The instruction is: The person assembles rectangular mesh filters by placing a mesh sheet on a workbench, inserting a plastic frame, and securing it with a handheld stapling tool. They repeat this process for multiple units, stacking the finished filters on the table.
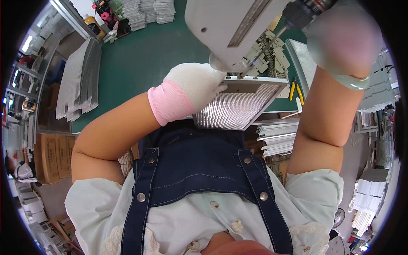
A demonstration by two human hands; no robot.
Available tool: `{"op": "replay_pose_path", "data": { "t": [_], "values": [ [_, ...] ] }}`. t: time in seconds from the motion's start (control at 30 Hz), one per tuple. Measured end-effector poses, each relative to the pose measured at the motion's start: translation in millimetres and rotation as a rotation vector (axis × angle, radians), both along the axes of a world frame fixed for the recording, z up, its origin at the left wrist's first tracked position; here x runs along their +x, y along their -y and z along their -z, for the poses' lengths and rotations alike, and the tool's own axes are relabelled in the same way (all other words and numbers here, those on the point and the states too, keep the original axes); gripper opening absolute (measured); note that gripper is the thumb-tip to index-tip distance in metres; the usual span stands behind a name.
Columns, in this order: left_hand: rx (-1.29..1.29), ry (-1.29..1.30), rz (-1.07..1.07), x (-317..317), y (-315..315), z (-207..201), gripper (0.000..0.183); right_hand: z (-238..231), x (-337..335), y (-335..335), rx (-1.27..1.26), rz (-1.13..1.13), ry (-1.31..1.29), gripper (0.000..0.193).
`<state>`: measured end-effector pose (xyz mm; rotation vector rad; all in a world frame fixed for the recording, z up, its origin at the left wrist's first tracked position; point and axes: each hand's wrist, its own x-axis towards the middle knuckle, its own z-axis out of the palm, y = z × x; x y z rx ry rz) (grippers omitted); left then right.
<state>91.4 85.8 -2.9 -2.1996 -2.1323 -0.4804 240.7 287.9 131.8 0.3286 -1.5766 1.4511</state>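
Observation:
My left hand (pixel 193 87), in a white glove with a pink cuff, grips the near corner of a square white-framed panel (pixel 238 108) with a ribbed, shiny face, which lies on the green table (pixel 144 55). A second white panel (pixel 227 23) is tilted up above it. My right hand (pixel 342 36), blurred and close to the camera, holds a powered screwdriver (pixel 297 15) whose bit points down at the frame's far edge. A pale green bangle (pixel 350 80) sits on my right wrist.
Stacks of white panels (pixel 78 78) lean at the table's left edge and more lie at the far side (pixel 148 12). Yellow-handled pliers (pixel 296 90) rest on the right. Flat frames (pixel 278 138) are piled under the table's right end. Cardboard boxes (pixel 53 157) stand on the floor at left.

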Motion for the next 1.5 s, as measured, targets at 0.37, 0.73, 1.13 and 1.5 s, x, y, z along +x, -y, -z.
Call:
{"op": "replay_pose_path", "data": {
  "t": [0.37,0.73,1.13,1.5],
  "values": [
    [0.003,-0.034,0.046,-5.1,1.2,6.5,0.025,-9.8,-7.6,11.8,0.042,-0.177,0.120,0.024],
    [0.111,0.020,0.153,-7.6,-7.6,24.7,0.030,32.5,-45.9,16.5,-0.223,-0.442,0.039,0.025],
    [0.082,0.023,0.172,-10.9,-10.6,25.8,0.031,38.8,-44.2,22.3,-0.165,-0.316,0.021,0.027],
    [-0.139,0.099,0.087,-12.4,10.0,0.4,0.029,5.4,-41.2,43.1,-0.051,-0.302,0.066,0.027]
  ]
}}
